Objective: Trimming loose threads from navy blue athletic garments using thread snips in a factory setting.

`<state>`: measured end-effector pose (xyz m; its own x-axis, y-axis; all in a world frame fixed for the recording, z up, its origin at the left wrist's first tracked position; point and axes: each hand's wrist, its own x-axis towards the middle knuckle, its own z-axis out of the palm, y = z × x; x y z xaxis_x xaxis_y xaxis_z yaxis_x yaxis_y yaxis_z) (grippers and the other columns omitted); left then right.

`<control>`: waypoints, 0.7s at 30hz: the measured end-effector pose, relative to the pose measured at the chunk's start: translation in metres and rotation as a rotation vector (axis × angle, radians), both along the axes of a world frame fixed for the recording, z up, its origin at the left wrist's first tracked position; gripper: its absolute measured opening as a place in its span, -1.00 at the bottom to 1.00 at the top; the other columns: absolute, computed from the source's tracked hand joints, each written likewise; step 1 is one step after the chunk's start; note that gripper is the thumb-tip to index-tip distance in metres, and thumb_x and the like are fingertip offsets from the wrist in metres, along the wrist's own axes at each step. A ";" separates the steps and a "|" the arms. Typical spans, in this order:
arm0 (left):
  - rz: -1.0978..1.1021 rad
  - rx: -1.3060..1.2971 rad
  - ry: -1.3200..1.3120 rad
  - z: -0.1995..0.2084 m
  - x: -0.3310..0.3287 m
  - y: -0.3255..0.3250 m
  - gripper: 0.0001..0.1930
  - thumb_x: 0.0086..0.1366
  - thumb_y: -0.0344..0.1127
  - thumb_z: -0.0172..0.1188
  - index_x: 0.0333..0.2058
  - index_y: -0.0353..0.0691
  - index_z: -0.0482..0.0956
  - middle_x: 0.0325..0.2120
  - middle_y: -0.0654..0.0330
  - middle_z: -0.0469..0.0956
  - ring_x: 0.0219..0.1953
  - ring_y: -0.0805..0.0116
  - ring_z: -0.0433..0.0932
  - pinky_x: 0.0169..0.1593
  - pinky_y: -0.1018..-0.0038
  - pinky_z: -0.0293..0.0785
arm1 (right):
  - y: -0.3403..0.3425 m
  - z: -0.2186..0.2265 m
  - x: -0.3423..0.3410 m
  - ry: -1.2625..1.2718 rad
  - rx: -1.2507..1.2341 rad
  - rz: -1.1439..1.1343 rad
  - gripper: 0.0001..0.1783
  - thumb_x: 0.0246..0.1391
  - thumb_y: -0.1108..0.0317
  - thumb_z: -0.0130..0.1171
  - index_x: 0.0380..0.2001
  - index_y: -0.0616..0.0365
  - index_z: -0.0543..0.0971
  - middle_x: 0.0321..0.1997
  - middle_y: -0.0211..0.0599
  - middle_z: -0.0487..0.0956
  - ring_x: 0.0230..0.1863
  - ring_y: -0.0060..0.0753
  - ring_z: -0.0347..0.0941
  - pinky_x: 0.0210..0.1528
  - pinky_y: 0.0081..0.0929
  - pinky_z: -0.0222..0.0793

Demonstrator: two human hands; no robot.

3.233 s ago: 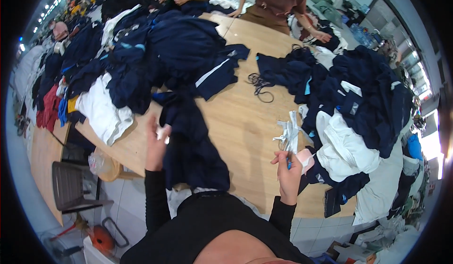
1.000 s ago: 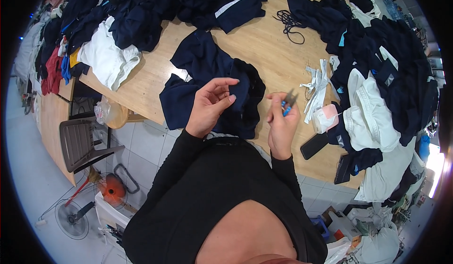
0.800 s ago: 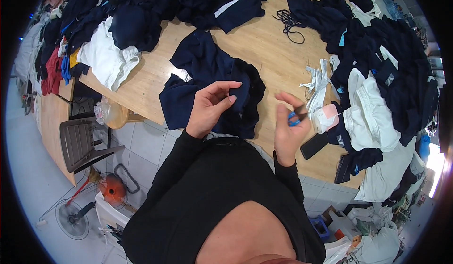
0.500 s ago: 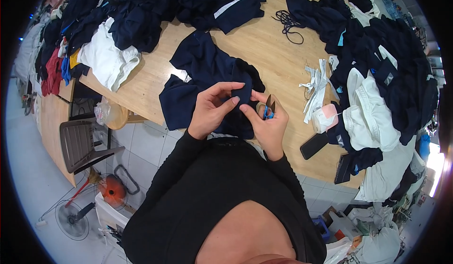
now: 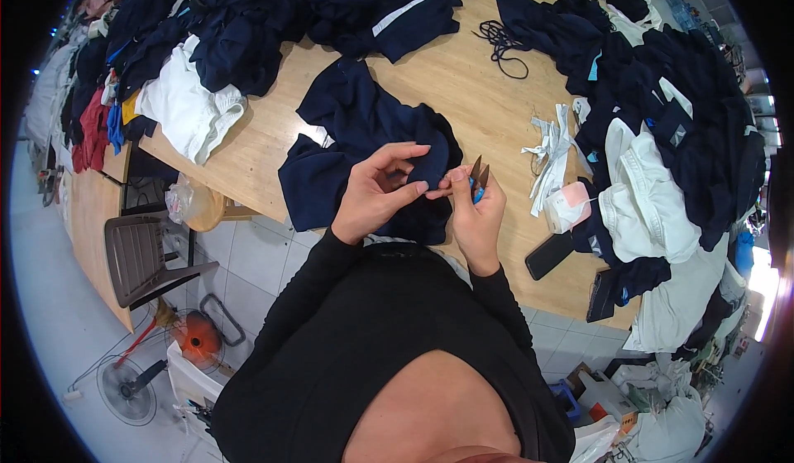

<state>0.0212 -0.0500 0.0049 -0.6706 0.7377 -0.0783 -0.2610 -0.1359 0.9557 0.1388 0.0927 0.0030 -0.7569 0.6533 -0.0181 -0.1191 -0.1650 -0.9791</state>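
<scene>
A dark navy garment (image 5: pixel 354 99) lies crumpled at the near edge of the table, with one part of it raised. My left hand (image 5: pixel 374 194) is closed on that raised fabric, thumb below and fingers above. Just to its right is my right hand (image 5: pixel 480 223), closed around small scissors (image 5: pixel 478 183) with blue handles, their dark blades pointing up and slightly parted. The right thumb and fingertips pinch together beside the fabric's edge; whether a thread is between them is too small to tell.
Navy clothes (image 5: pixel 248 16) and a white garment (image 5: pixel 186 103) lie at the back left. On the right are white fabric strips (image 5: pixel 552 161), a black phone (image 5: pixel 550 256), white shorts (image 5: pixel 649 206) and a navy pile (image 5: pixel 703 115). A chair (image 5: pixel 136 256) and fans (image 5: pixel 126 388) stand at lower left.
My right hand has moved slightly away from the left; its thumb has left the fabric and now pinches against the fingertips. The scissors' blades have tilted to the right. The left hand stays nearly in place.
</scene>
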 end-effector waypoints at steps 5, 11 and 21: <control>0.233 -0.175 0.909 0.004 0.000 -0.004 -0.58 0.17 -0.54 0.54 0.04 -0.27 0.76 -0.08 0.11 0.71 -0.12 0.30 0.70 -0.02 0.44 0.62 | 0.003 0.012 0.001 -0.006 -0.054 0.003 -0.75 0.55 0.32 0.15 -0.16 0.35 0.52 -0.27 -0.19 0.66 -0.28 -0.32 0.74 -0.14 -0.39 0.67; 0.280 -0.188 0.978 0.010 0.011 0.013 -0.57 0.12 -0.36 0.61 -0.02 -0.30 0.77 -0.11 0.05 0.73 -0.11 0.07 0.73 -0.03 0.31 0.67 | -0.002 0.007 0.001 -0.060 0.003 0.003 -0.80 0.51 0.37 0.18 -0.20 0.31 0.51 -0.24 -0.27 0.63 -0.20 -0.48 0.66 -0.06 -0.50 0.53; 0.075 -0.192 0.842 -0.008 0.012 0.019 -0.81 0.40 -0.44 0.34 -0.07 -0.35 0.63 -0.26 0.04 0.69 -0.22 0.15 0.71 -0.13 0.37 0.60 | 0.012 0.003 0.003 -0.060 0.484 -0.095 -0.81 0.38 0.48 0.27 -0.31 0.30 0.48 -0.24 -0.25 0.50 -0.27 -0.41 0.43 -0.17 -0.51 0.38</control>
